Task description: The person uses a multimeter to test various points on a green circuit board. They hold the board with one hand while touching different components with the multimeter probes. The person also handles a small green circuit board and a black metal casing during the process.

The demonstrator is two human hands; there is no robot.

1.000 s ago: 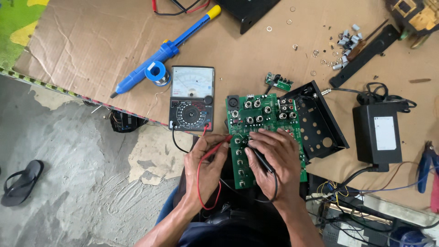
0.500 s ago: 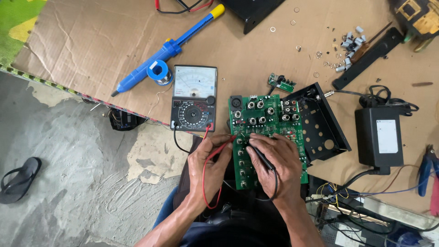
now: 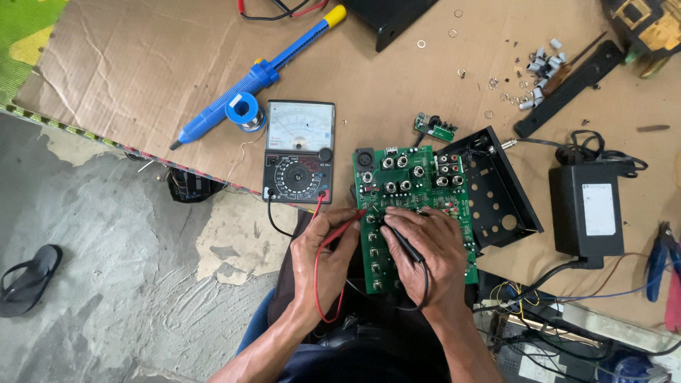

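Left hand: closed around a red test probe, tip laid on the left part of the green circuit board. Red lead loops down past the wrist.

Right hand: closed around a black test probe, tip on the board just beside the red one; black lead curls below the palm.

Circuit board: lies flat in front of the person, partly over the lap, its upper end with rows of round jacks bare, its lower half under both hands. Already out of its casing; the open black metal chassis sits touching its right edge.

Analog multimeter: just left of the board, on the cardboard sheet, both leads plugged in. Needle position too small to tell. Judged state: probing under way, board not refitted.

Further out: blue desoldering pump and solder spool above the meter; small green board, loose knobs and washers above the chassis; black power adapter to the right, well apart.

Room: bare cardboard up and left; cardboard edge runs near the meter, concrete floor beyond, sandal far left. Right side is crowded by wiring.
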